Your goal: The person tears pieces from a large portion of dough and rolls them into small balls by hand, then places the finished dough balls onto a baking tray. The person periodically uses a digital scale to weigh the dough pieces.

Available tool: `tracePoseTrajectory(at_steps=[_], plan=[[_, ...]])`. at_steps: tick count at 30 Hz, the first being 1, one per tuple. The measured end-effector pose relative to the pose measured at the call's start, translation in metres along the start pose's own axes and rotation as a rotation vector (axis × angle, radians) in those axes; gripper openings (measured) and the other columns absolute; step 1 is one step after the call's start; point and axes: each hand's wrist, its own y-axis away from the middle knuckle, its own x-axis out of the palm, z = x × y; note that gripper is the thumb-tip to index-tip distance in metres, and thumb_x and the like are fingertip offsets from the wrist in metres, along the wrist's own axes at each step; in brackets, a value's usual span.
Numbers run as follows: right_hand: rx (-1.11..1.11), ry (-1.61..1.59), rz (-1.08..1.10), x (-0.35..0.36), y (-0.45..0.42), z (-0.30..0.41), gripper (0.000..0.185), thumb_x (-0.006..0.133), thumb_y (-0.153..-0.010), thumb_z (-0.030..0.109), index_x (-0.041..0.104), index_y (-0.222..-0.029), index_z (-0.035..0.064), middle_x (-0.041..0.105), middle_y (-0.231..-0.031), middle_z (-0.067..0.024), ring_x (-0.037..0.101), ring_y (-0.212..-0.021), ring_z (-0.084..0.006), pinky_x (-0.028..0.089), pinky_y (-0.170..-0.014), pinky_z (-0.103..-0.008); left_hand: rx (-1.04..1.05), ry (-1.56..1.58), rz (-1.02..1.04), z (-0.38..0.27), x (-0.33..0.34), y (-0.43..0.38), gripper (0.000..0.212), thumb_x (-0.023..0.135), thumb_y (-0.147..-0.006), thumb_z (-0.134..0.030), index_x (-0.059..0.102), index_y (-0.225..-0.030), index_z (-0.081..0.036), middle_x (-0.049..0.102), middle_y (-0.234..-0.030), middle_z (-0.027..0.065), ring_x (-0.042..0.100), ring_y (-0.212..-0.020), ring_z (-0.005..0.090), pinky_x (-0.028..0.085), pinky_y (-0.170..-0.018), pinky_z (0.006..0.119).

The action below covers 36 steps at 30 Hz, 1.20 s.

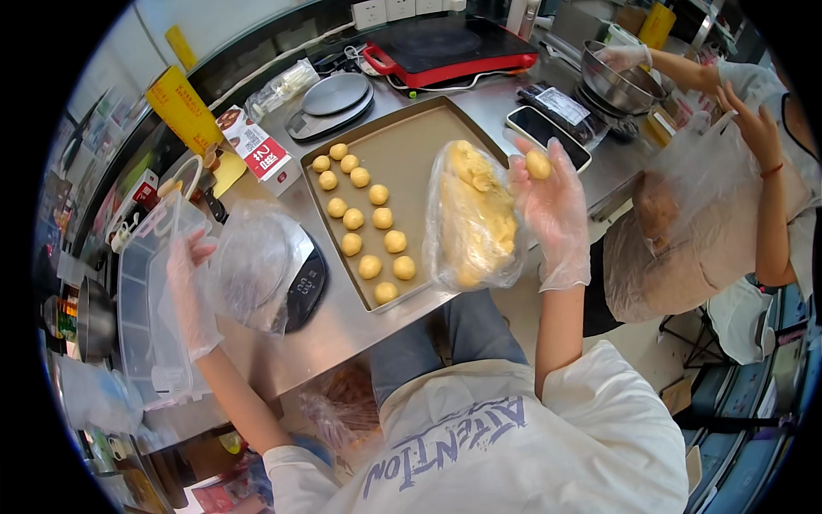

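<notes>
My right hand (553, 205), in a clear plastic glove, is palm up with a small yellow dough ball (538, 165) resting on its fingers. Beside it, a large lump of yellow dough (478, 218) in clear plastic film lies over the right side of a gold baking tray (411, 138). Several round dough balls (352, 218) sit in loose rows along the tray's left part. My gloved left hand (192, 289) is empty, between a clear plastic box (144, 283) and a digital kitchen scale (307, 283). Crumpled plastic film (250, 263) covers the scale's plate.
Behind the tray stand a second scale (335, 96) and a red-edged electric cooktop (449, 48). A phone (549, 136) lies right of the tray. A printed carton (260, 151) and a knife handle (216, 204) are left. Another person's gloved hand (623, 58) touches a metal bowl (620, 87).
</notes>
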Motion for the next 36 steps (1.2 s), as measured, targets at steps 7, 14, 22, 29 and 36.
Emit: tracePoseTrajectory(at_steps=[7, 14, 22, 29, 36], plan=[[0.107, -0.11, -0.38, 0.029, 0.002, -0.006, 0.026, 0.056, -0.084, 0.025, 0.053, -0.082, -0.0016, 0.051, -0.075, -0.0102, 0.05, -0.066, -0.0171, 0.043, -0.051, -0.0224, -0.008, -0.028, -0.022, 0.001, 0.0, 0.002, 0.046, 0.035, -0.091, -0.038, 0.057, -0.101, 0.001, 0.057, -0.085, 0.0074, 0.052, -0.08, 0.0136, 0.037, -0.079, 0.028], [0.091, -0.144, 0.42, -0.022, -0.006, 0.001, 0.034, 0.051, -0.086, 0.022, 0.042, -0.056, 0.0092, 0.041, -0.051, 0.0009, 0.032, -0.045, -0.0109, 0.031, -0.043, -0.0214, -0.028, 0.01, -0.025, 0.003, -0.001, -0.003, 0.046, 0.035, -0.091, -0.038, 0.057, -0.102, 0.001, 0.055, -0.077, 0.004, 0.05, -0.078, 0.0125, 0.036, -0.077, 0.026], [-0.066, 0.199, -0.006, 0.031, 0.01, -0.007, 0.041, 0.055, -0.083, 0.015, 0.042, -0.111, -0.0115, 0.048, -0.1, -0.0187, 0.049, -0.089, -0.0217, 0.042, -0.083, -0.0248, -0.034, 0.015, -0.041, -0.003, 0.001, 0.001, 0.046, 0.036, -0.091, -0.037, 0.058, -0.099, 0.003, 0.056, -0.077, 0.0061, 0.051, -0.075, 0.0126, 0.038, -0.073, 0.025], [0.113, -0.201, 0.008, 0.01, 0.005, -0.001, 0.039, 0.056, -0.083, 0.019, 0.043, -0.107, -0.0097, 0.048, -0.091, -0.0149, 0.05, -0.083, -0.02, 0.047, -0.074, -0.0252, -0.05, 0.042, -0.039, 0.003, -0.003, -0.004, 0.047, 0.037, -0.091, -0.038, 0.058, -0.098, 0.003, 0.055, -0.074, 0.0055, 0.05, -0.073, 0.0128, 0.038, -0.073, 0.025], [0.076, -0.275, 0.074, -0.016, 0.0, -0.005, 0.029, 0.051, -0.086, 0.024, 0.043, -0.063, 0.0096, 0.043, -0.056, -0.0025, 0.04, -0.044, -0.0123, 0.029, -0.033, -0.0218, -0.018, 0.016, -0.061, -0.001, -0.002, -0.003, 0.046, 0.036, -0.091, -0.037, 0.059, -0.096, 0.003, 0.055, -0.072, 0.0051, 0.05, -0.072, 0.0123, 0.038, -0.071, 0.025]])
